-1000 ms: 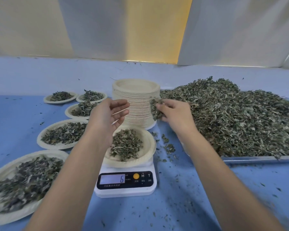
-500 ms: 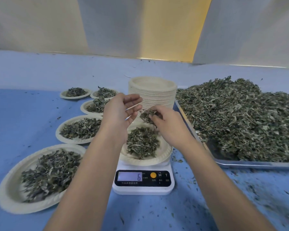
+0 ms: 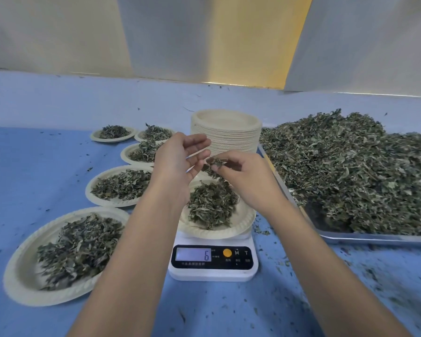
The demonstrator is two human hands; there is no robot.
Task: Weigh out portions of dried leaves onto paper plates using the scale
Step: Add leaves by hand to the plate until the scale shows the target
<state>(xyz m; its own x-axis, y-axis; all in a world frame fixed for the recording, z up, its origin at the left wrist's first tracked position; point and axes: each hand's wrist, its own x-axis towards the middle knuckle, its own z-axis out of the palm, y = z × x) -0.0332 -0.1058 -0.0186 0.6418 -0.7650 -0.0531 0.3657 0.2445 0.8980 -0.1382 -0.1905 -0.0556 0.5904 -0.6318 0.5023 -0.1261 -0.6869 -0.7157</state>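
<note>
A white digital scale (image 3: 213, 262) stands on the blue table and its display reads 6. On it rests a paper plate (image 3: 243, 221) with a small heap of dried leaves (image 3: 212, 205). My right hand (image 3: 243, 176) hovers over the plate's far side, shut on a pinch of dried leaves (image 3: 214, 165). My left hand (image 3: 178, 161) is beside it, fingers spread and empty, close to the pinch. The big pile of dried leaves (image 3: 355, 171) fills a metal tray (image 3: 374, 237) on the right.
A tall stack of empty paper plates (image 3: 225, 133) stands behind the scale. Several filled plates run along the left, the nearest (image 3: 22, 271) at the front left, others (image 3: 95, 190) further back. Leaf crumbs litter the table at the right front.
My right hand has carried a pinch of leaves from the pile's edge leftward to above the plate on the scale. The left hand stayed beside it. The display still reads 6.
</note>
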